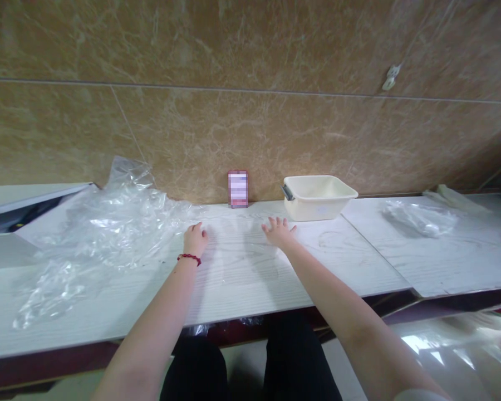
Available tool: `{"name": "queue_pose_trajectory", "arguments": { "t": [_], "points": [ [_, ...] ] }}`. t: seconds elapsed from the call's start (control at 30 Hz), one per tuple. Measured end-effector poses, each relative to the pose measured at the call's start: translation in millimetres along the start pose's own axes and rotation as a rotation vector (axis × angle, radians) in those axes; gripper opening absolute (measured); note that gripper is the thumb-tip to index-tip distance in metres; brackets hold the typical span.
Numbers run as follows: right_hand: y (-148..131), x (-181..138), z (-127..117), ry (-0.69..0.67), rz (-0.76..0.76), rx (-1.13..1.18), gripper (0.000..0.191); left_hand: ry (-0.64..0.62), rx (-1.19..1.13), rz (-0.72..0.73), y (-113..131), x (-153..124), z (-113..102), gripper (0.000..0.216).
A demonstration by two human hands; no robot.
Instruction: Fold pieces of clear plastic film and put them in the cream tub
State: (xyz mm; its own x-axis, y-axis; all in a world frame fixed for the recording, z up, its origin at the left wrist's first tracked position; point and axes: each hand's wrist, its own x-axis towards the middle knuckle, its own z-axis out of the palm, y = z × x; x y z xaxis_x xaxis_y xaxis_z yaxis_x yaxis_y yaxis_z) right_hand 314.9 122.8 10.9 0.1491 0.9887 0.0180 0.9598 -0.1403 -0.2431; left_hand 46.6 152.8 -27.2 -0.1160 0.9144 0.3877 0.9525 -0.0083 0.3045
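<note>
My left hand (195, 238) rests on the white table (242, 278), fingers curled under, with a red bead bracelet at the wrist; it lies at the edge of a large crumpled clear plastic sheet (108, 228). My right hand (279, 231) lies flat on the table with fingers spread, holding nothing. A thin clear film seems to lie on the table between and under both hands. A cream plastic tub (317, 196) stands just beyond my right hand.
A small upright card (237, 189) leans against the brown marble wall (250, 111). A second clear plastic bag (420, 217) lies on the adjoining board at the right. A dark flat object (20, 214) sits at far left. My dark-clothed knees show below the table edge.
</note>
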Motion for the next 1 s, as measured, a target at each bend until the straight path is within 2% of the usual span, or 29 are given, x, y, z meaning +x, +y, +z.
{"name": "queue_pose_trajectory", "arguments": {
  "t": [0.1,0.27,0.4,0.5,0.67,0.8,0.9,1.0],
  "points": [
    [5,13,-7,0.003,-0.048,0.032,0.046,-0.041,0.038,-0.032,0,1,-2,0.039],
    [37,33,-13,-0.110,-0.048,0.000,0.032,-0.097,0.048,-0.036,7,1,-7,0.039],
    [56,36,-12,-0.154,-0.045,0.023,0.032,-0.111,0.056,-0.064,11,0,-9,0.039],
    [60,33,-11,-0.171,-0.075,0.056,0.033,-0.125,0.076,-0.065,14,-2,-11,0.039],
    [58,29,-11,-0.217,-0.134,0.079,0.018,-0.142,0.081,-0.028,18,-3,-11,0.038],
    [52,24,-16,-0.168,-0.163,0.090,0.017,-0.127,0.025,0.091,21,-5,-10,0.038],
    [48,21,-20,-0.100,-0.168,0.109,0.018,-0.137,-0.074,0.269,30,-10,-13,0.037],
    [45,16,-25,-0.098,-0.154,0.156,0.018,-0.166,-0.178,0.439,47,-21,-20,0.034]
  ]
}}
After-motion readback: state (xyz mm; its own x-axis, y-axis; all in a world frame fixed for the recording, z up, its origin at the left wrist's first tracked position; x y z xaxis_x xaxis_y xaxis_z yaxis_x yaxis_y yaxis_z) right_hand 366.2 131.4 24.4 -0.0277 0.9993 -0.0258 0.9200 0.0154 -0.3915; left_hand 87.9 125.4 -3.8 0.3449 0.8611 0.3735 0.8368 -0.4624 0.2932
